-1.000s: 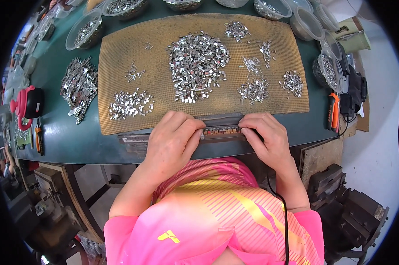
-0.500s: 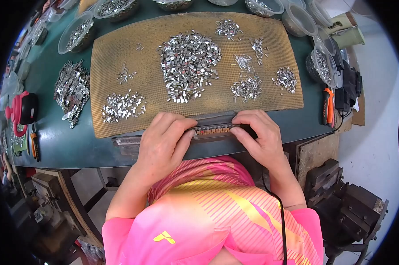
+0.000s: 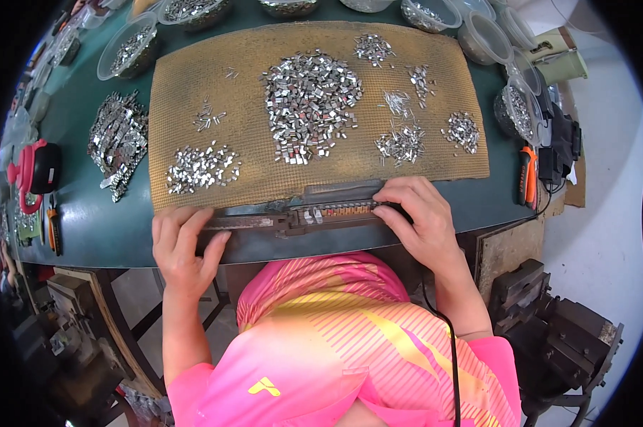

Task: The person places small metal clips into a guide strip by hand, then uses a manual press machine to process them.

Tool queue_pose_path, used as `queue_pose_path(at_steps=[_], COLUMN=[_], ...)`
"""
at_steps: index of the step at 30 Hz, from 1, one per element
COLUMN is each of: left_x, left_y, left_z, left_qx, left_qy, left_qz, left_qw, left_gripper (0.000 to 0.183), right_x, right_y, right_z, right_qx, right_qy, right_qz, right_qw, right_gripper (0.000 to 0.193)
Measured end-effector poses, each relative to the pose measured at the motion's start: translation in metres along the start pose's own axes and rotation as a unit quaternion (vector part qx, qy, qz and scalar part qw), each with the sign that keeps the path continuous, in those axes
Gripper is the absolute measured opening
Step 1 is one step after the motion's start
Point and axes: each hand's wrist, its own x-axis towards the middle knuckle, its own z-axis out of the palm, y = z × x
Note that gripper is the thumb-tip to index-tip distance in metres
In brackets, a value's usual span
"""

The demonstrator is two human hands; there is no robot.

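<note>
- The left hand [image 3: 181, 250] pinched the left bar of a dark metal jig [image 3: 284, 223], fingers over the far edge and thumb on the near one.
- The right hand [image 3: 427, 222] pinched the jig's right end between curled fingers and thumb.
- The jig lay along the table's near edge, between the hands and just below the brown mat [image 3: 247, 78]; a row of small pieces [image 3: 346, 209] sat in its right half.
- Pale lettering ran along one handle of the orange-and-black pliers [image 3: 527, 178] at the right of the table [image 3: 122, 231].
- The pink shirt [image 3: 311, 331] carried a yellow emblem [image 3: 264, 386] on its front, a shape without letters.
- A pink-and-black object [image 3: 45, 169] at the left bore a small pale mark, too small to read.
- On the mat, the large heap of silvery pieces [image 3: 311, 107] lay beyond the jig, smaller heaps around it.
- Clear plastic bowls [image 3: 109, 70] of metal bits lined the far side, showing no legible labels.
</note>
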Motion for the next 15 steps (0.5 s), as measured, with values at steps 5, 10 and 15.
queue_pose_path(at_steps=[5,10,15], left_x=[-0.006,0.000,0.006], left_y=[-0.013,-0.020,0.000], left_z=[-0.001,-0.013,-0.037], left_qx=[0.037,0.036,-0.016], left_qy=[-0.038,-0.059,-0.045], left_qz=[0.026,0.079,0.142], left_qw=[0.998,0.995,0.989], left_gripper=[0.041,0.041,0.046], right_x=[0.000,-0.009,-0.018], right_y=[0.002,0.011,0.019], right_z=[-0.005,-0.014,-0.017], right_qx=[0.037,0.013,-0.063], right_qy=[-0.011,0.013,0.044], right_qz=[0.015,0.026,0.019], right_qw=[0.999,1.000,0.997], right_gripper=[0.015,0.017,0.020])
